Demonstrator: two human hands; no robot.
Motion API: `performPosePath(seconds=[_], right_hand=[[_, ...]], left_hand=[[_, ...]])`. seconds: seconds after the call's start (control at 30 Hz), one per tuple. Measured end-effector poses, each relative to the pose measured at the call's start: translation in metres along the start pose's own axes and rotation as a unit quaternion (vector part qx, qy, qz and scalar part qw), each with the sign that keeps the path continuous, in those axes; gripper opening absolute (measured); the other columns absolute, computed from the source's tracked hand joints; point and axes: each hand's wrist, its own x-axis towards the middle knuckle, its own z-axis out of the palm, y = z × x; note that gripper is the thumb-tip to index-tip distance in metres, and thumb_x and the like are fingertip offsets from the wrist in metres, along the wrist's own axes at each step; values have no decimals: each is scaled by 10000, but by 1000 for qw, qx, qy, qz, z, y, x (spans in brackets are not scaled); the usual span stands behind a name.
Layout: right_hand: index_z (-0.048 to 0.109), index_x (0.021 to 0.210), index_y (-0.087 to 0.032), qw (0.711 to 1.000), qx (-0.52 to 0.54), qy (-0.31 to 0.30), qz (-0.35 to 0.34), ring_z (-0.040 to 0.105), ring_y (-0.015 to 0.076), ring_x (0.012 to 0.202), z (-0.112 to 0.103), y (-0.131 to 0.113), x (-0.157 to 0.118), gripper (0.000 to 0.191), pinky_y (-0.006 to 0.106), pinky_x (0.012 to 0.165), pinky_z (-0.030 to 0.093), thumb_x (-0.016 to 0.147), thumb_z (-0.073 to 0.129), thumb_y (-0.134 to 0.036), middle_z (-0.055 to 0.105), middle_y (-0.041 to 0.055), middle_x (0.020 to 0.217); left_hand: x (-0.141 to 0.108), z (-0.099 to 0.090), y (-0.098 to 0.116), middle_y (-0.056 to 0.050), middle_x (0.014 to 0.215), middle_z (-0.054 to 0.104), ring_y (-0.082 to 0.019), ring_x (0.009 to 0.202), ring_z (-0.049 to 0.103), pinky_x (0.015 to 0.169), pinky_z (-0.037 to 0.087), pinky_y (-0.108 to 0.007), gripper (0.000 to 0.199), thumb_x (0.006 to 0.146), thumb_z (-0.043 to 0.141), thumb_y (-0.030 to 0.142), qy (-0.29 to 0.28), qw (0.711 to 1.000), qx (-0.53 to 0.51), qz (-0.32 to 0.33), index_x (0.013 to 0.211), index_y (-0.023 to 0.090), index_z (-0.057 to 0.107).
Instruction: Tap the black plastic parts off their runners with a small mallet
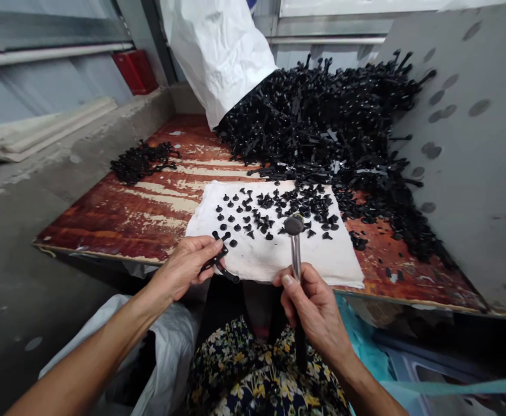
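My left hand (194,257) is closed around a few slim black parts with rounded ends (229,273), at the front left corner of a white cloth (253,260). In my right hand (307,300) is a hammer (295,248), gripped by its handle, its dark round head raised toward the cloth's middle. Many small black pegs with round bases (269,236) are spread over the cloth. Those on the left stand upright in loose rows; toward the right they lie jumbled. One peg (233,243) is close beside my left fingers.
A large heap of black parts (322,121) spills from a white sack (222,58) at the back. A smaller pile (142,162) lies left on the worn red tabletop (105,214). A grey panel (478,144) borders the right side. Below the left edge hangs a white bag (174,335).
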Motion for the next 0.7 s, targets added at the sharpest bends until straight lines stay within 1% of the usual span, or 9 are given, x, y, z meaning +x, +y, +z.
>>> performPosePath(seconds=[0.1,0.2,0.3,0.4,0.57,0.7], right_hand=[[542,820,-185,1000,-7,22,12,351,55,371,-9,4,-1,365,165,358,268,864,564,-546,424,-83,482],[560,822,-178,999,-16,30,26,343,56,358,-12,6,-2,402,170,352,263,848,564,-580,434,-77,469],[568,817,-179,999,-20,37,33,357,62,363,-14,5,-2,429,175,347,274,836,562,-608,459,-63,488],[573,822,-183,999,-19,40,32,360,60,369,-14,6,-2,406,174,354,284,848,560,-588,470,-60,501],[581,818,-192,999,-12,37,31,361,72,369,-14,8,-1,383,178,351,285,851,564,-573,446,-67,470],[586,821,-185,999,-13,38,36,350,66,361,-14,6,0,396,178,351,277,846,565,-580,440,-70,464]], left_hand=[[2,1,3,-30,567,605,-5,322,340,340,110,-138,574,470,815,605,-8,1000,3,-8,621,95,601],[3,2,3,-33,568,603,-4,325,338,346,102,-139,546,495,815,581,-17,1000,7,-16,628,91,612],[4,2,3,-40,568,604,-6,323,334,346,102,-147,508,527,809,550,-20,1000,9,-14,628,90,619],[3,4,2,-42,556,600,-4,315,323,341,104,-155,494,527,811,536,-19,1000,10,-10,606,89,616],[4,5,2,-38,551,596,-6,313,325,341,101,-155,486,536,810,534,-22,1000,8,-15,610,92,621],[5,6,3,-30,536,586,-6,306,324,336,99,-156,494,506,819,533,-15,1000,4,-14,591,91,615]])
